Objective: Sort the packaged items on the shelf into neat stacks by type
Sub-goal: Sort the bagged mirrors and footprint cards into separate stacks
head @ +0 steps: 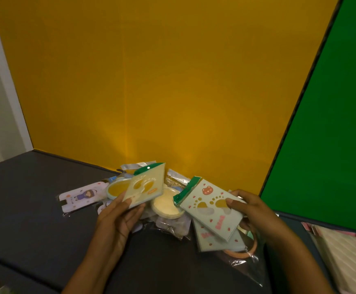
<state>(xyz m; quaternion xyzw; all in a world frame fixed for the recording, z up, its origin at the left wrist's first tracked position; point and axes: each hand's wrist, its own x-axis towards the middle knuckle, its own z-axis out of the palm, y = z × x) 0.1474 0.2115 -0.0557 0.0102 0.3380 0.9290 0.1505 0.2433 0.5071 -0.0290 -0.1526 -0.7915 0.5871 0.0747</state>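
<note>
Backing dark shelf point(35, 209) — yellow wall point(151, 81), green panel point(331, 124) right.

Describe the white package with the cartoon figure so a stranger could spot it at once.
Start at the yellow back wall and drop to the pile of packets on the dark shelf. The white package lies flat at the pile's left edge, untouched, printed with a purple-clad cartoon figure, not footprints.

dark shelf point(24, 209) | packet pile point(168, 209) at back | phone-case pack point(81, 197) left
</note>
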